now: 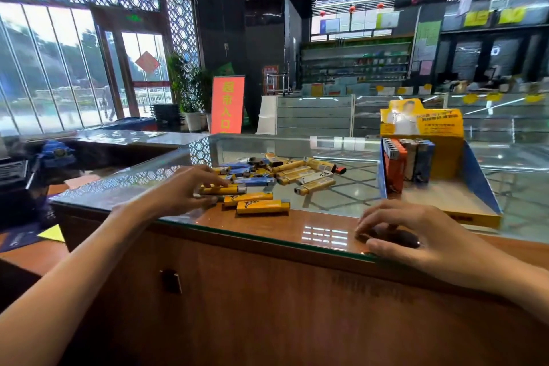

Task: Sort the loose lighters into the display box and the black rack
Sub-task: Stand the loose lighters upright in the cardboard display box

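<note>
The left hand point(184, 187) pinches a yellow plastic lighter point(228, 189) between fingers and thumb in a narrow grip. This is at the near edge of the loose lighter pile point(285, 172) on the glass-topped surface point(341, 197). The right hand point(416, 235) rests loosely arched, its grip empty, just before the yellow-and-blue cardboard display box point(481, 186).

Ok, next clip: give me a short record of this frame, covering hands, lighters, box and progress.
setting: shop counter with a glass top
left hand: pinches a yellow lighter at the pile's near edge
right hand: rests over a dark object; grip unclear
loose lighters: mostly yellow and blue, lying flat on the glass
display box: right of the pile; upright lighters stand in its back left corner
progress: most lighters not yet sorted
</note>
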`<control>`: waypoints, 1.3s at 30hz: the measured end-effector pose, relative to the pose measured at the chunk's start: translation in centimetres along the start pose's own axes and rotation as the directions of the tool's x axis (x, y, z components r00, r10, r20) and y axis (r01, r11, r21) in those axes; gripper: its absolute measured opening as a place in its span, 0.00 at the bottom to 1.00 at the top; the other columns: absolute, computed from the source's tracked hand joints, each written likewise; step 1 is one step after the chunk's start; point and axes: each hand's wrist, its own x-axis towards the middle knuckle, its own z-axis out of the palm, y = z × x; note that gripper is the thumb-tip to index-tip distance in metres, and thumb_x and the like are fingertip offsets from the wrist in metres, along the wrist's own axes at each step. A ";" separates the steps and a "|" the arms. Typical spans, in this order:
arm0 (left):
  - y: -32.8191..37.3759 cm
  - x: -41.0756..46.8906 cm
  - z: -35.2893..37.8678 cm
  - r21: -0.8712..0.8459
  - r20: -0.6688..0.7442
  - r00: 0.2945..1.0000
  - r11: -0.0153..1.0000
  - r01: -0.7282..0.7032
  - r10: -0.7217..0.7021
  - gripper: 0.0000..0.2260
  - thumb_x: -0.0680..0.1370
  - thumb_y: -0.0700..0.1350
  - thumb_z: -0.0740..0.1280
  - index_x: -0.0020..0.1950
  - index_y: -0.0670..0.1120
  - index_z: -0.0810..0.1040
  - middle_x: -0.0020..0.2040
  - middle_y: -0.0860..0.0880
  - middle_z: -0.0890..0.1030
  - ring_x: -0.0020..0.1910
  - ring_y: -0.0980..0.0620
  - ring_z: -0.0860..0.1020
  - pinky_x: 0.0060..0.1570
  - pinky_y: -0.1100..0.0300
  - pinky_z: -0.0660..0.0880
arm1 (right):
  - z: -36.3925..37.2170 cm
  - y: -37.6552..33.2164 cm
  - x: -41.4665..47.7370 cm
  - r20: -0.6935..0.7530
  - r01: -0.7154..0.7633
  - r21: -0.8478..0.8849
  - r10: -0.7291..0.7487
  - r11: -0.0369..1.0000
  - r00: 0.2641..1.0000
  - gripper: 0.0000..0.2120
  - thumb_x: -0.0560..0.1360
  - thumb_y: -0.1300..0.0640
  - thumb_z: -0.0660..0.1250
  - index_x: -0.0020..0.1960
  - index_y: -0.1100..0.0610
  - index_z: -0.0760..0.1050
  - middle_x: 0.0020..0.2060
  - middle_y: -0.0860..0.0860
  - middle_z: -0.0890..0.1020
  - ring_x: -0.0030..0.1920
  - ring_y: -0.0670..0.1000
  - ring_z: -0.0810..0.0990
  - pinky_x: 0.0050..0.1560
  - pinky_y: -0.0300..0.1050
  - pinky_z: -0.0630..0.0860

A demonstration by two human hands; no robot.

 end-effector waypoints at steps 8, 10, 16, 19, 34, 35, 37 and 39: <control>0.1 3.5 0.7 0.196 0.094 0.995 0.981 0.012 -0.031 0.12 0.74 0.42 0.70 0.58 0.46 0.78 0.54 0.49 0.77 0.48 0.55 0.72 0.47 0.65 0.66 | 0.0 0.0 -0.1 0.014 -0.015 0.002 0.015 1.000 1.000 0.13 0.70 0.42 0.64 0.51 0.44 0.79 0.51 0.36 0.78 0.53 0.36 0.75 0.49 0.30 0.72; 0.0 4.0 0.8 0.245 0.130 0.992 0.969 -0.037 0.005 0.11 0.75 0.43 0.69 0.58 0.46 0.79 0.53 0.49 0.77 0.46 0.57 0.70 0.44 0.68 0.63 | 0.0 0.1 -0.1 0.012 -0.010 0.003 0.010 1.000 1.000 0.14 0.70 0.40 0.63 0.51 0.44 0.79 0.51 0.35 0.78 0.53 0.35 0.75 0.50 0.30 0.72; -0.1 4.0 0.7 0.232 0.172 0.985 0.972 -0.045 0.005 0.07 0.79 0.40 0.61 0.51 0.37 0.76 0.49 0.45 0.73 0.45 0.52 0.69 0.38 0.65 0.59 | 0.1 0.3 -0.2 0.008 -0.003 0.013 0.003 1.000 1.000 0.16 0.69 0.39 0.63 0.52 0.44 0.79 0.51 0.35 0.78 0.53 0.35 0.75 0.51 0.31 0.73; 0.8 4.0 0.6 0.180 0.233 0.972 0.983 -0.045 0.002 0.10 0.81 0.43 0.59 0.53 0.38 0.76 0.51 0.47 0.72 0.48 0.53 0.70 0.45 0.65 0.63 | 0.1 0.3 -0.3 0.003 0.005 0.018 -0.005 1.000 1.000 0.15 0.70 0.39 0.63 0.52 0.43 0.79 0.50 0.35 0.78 0.53 0.35 0.75 0.50 0.29 0.72; 6.4 4.4 -0.4 0.191 0.518 0.840 0.979 0.069 -0.160 0.26 0.70 0.66 0.64 0.50 0.43 0.71 0.52 0.46 0.70 0.45 0.52 0.67 0.45 0.59 0.67 | 0.2 0.2 -0.3 0.000 0.015 0.020 -0.015 1.000 1.000 0.13 0.71 0.41 0.63 0.52 0.43 0.79 0.50 0.35 0.77 0.54 0.34 0.74 0.50 0.26 0.69; 6.3 4.7 -0.5 0.176 0.546 0.820 0.980 0.090 -0.173 0.26 0.71 0.63 0.66 0.53 0.42 0.71 0.53 0.44 0.71 0.45 0.51 0.68 0.44 0.60 0.66 | 0.2 0.3 -0.3 0.000 0.015 0.020 -0.015 1.000 1.000 0.13 0.71 0.41 0.63 0.52 0.43 0.79 0.50 0.35 0.77 0.54 0.34 0.74 0.50 0.25 0.69; 6.3 5.3 -0.8 0.143 0.600 0.776 0.981 0.134 -0.193 0.21 0.73 0.59 0.67 0.53 0.43 0.71 0.52 0.42 0.72 0.43 0.52 0.69 0.40 0.63 0.66 | 0.3 0.3 -0.3 0.001 0.015 0.021 -0.015 1.000 1.000 0.12 0.71 0.42 0.63 0.52 0.43 0.79 0.50 0.35 0.77 0.54 0.33 0.73 0.49 0.25 0.69; 6.4 5.7 -0.8 0.145 0.619 0.757 0.978 0.152 -0.210 0.15 0.74 0.56 0.68 0.45 0.47 0.68 0.47 0.45 0.73 0.38 0.55 0.70 0.33 0.67 0.67 | 0.3 0.4 -0.3 0.003 0.021 0.024 -0.022 0.999 1.000 0.13 0.71 0.41 0.63 0.52 0.43 0.78 0.51 0.35 0.77 0.54 0.33 0.73 0.49 0.25 0.69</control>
